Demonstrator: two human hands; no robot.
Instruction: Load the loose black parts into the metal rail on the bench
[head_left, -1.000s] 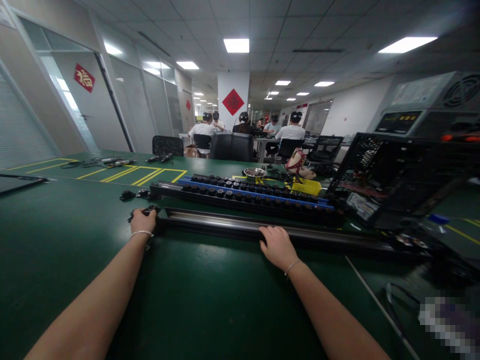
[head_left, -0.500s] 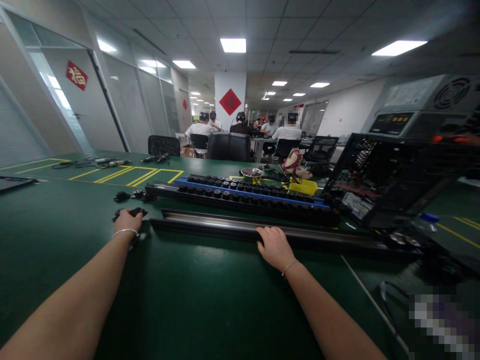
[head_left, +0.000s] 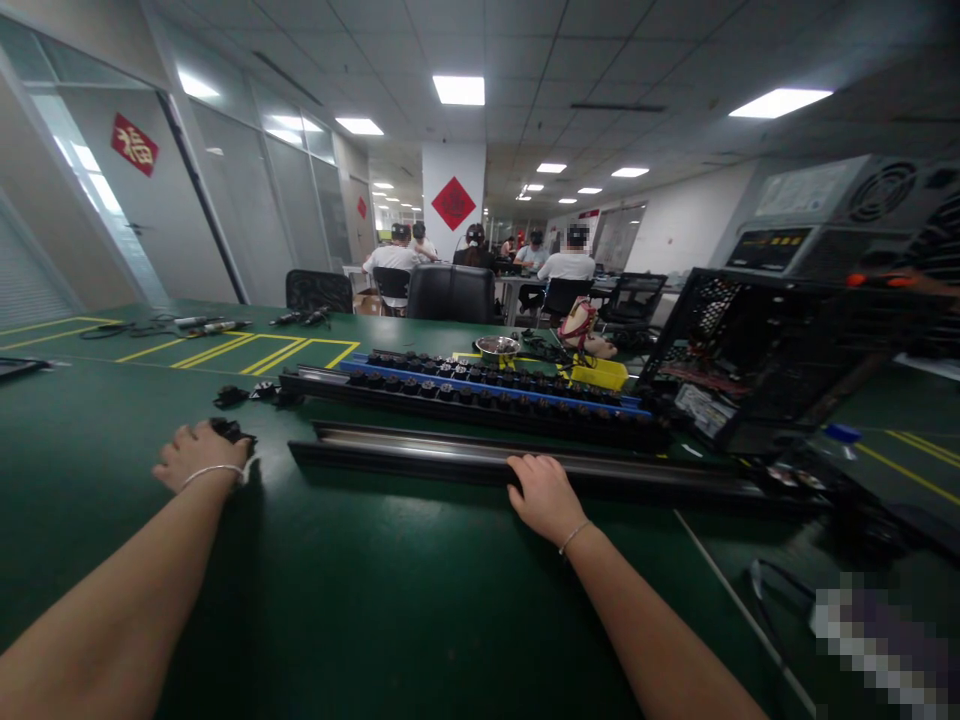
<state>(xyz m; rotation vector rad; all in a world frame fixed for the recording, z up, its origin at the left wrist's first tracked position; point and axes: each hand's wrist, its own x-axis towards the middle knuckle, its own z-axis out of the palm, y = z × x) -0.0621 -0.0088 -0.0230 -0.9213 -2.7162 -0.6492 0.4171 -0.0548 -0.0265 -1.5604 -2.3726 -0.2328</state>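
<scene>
A long black channel-shaped rail (head_left: 420,455) with a shiny inner face lies across the green table. My right hand (head_left: 544,490) grips its near edge around the middle, fingers over the top and thumb in front. To the left of the rail's end is my left hand (head_left: 196,455), low over the table with fingers spread to the left. A small black part (head_left: 232,432) touches its thumb side; the contact is partly hidden. Behind the rail are blue strips (head_left: 487,385) carrying rows of black round pieces, next to another black rail (head_left: 322,382).
Small black parts (head_left: 259,392) lie beyond my left hand. A metal bowl (head_left: 497,346) and a yellow tray (head_left: 600,375) stand behind the strips. An opened computer case (head_left: 757,350) rises at the right. Cables (head_left: 180,325) lie at the far left. People sit farther back.
My left hand has moved left and its fingers have spread; the black part beside it has shifted slightly left. My right hand stays on the rail. The whole view has shifted a little.
</scene>
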